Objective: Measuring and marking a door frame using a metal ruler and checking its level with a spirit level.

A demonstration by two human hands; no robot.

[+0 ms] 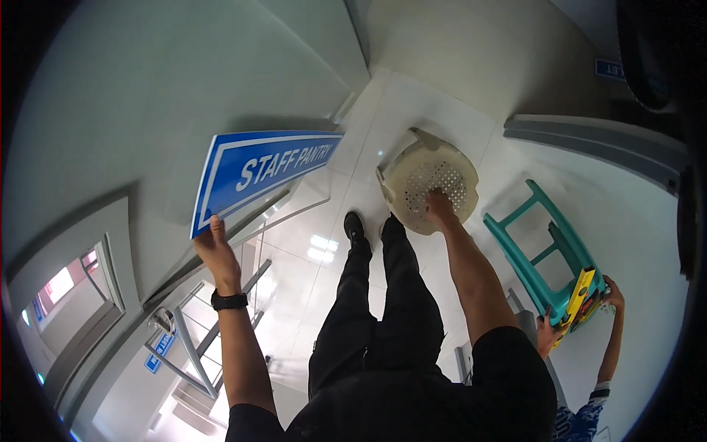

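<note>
My left hand (pixel 219 259), with a black watch on its wrist, grips a blue rectangular sign (pixel 221 180) with white lettering and a white border by its near lower corner. The sign is tilted and close to the pale wall. On the right, my right hand (pixel 440 209) is closed at the middle of a beige plastic stool's (pixel 403 190) perforated seat. Its fingertips are hidden there, seemingly hooked in the holes. The stool is in front of my feet.
At right, another person's hands (pixel 546 336) hold a green plastic stool (pixel 515 254) and a yellow spirit level (pixel 576 300). A door frame (pixel 596 136) stands far right, and a glazed door (pixel 96 269) at left. Shiny white tiles (pixel 294 295) cover the floor.
</note>
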